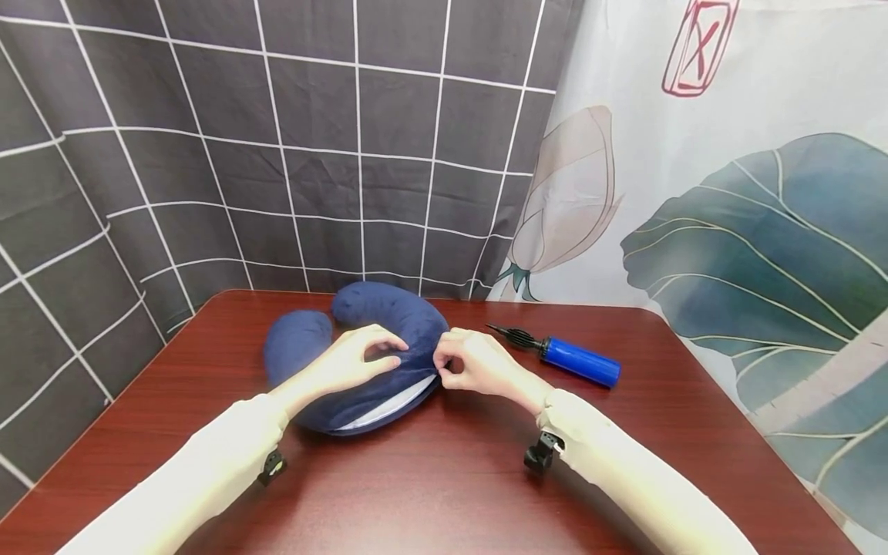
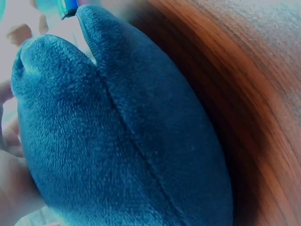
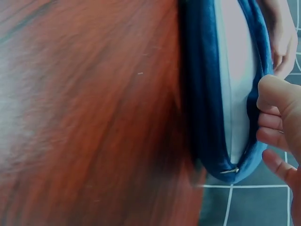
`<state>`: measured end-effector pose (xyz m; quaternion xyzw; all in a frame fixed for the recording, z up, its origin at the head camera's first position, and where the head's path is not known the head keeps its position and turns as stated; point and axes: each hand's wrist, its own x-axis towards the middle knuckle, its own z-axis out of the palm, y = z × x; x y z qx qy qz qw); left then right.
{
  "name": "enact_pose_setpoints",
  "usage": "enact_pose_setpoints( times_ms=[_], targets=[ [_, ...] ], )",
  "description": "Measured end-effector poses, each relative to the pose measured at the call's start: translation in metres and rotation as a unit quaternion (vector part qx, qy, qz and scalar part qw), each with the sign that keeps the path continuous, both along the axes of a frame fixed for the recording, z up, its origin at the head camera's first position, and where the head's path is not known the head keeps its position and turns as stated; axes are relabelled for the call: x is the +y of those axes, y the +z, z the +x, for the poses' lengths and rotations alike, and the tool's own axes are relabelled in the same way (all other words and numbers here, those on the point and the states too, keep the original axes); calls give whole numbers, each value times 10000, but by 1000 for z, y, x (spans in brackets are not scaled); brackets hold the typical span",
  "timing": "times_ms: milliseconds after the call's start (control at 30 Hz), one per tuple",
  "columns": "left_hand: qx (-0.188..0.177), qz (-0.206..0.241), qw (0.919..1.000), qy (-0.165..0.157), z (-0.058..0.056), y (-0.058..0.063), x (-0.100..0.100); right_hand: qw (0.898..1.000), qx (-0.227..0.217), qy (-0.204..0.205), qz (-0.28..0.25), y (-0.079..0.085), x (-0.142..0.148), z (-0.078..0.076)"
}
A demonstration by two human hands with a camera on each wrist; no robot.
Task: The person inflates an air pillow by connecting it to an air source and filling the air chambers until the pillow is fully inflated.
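Observation:
A navy-blue U-shaped neck pillow (image 1: pixel 388 308) in a plush cover lies on the table. Its cover gapes along a zipped seam at the near side, baring a white inner (image 1: pixel 388 405); in the right wrist view a small zipper pull (image 3: pixel 230 170) sits at one end of the gap. My left hand (image 1: pixel 354 358) rests on the pillow's top, thumb and fingers apart in a loose curve. At the right end of the gap, my right hand (image 1: pixel 479 362) pinches the cover's edge between thumb and forefinger. Plush cover (image 2: pixel 113 122) fills most of the left wrist view.
A blue hand pump (image 1: pixel 579 361) with a black nozzle lies to the right of the pillow. The reddish-brown wooden table (image 1: pixel 430 493) ends at a dark gridded curtain (image 1: pixel 312 100) behind and a leaf-patterned curtain (image 1: pixel 763 231) on the right.

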<state>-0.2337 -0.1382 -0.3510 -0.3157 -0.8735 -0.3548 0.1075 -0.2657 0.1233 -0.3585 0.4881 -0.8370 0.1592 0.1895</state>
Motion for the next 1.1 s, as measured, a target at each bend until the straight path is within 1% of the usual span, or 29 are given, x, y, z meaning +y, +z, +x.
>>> enact_pose_setpoints(
  times_ms=[167,267,333,400,533,600,667,767,833,967,1100],
  targets=[
    [28,10,9999,-98,0,-3,0,9998,53,128,144,-9,2,2],
    [159,-10,9997,-177,-1,-4,0,9996,132,138,186,-13,1,2],
    [322,-3,9992,-216,-2,-5,-1,9996,180,128,164,-15,0,2],
    [370,39,9990,-235,-2,-6,-1,9997,189,100,98,-17,-2,3],
    [318,7,9993,-194,0,-5,-2,9999,148,24,-13,-20,-3,4],
    [361,-196,9991,-73,2,-4,-2,9999,129,-16,-24,-20,-3,5],
    [575,-468,9972,132,6,-3,0,9999,110,-48,-11,-20,-3,6],
    [907,-841,9910,521,13,-3,4,9999,77,-94,-13,-19,-2,7],
    [1061,-935,9876,686,19,-3,7,9999,42,-101,-30,-19,-1,7],
    [1195,-1051,9841,789,29,-4,10,9999,-121,-83,-5,-17,2,6],
    [1134,-1091,9842,810,32,-7,10,9990,-418,-140,-25,-16,7,4]
  ],
)
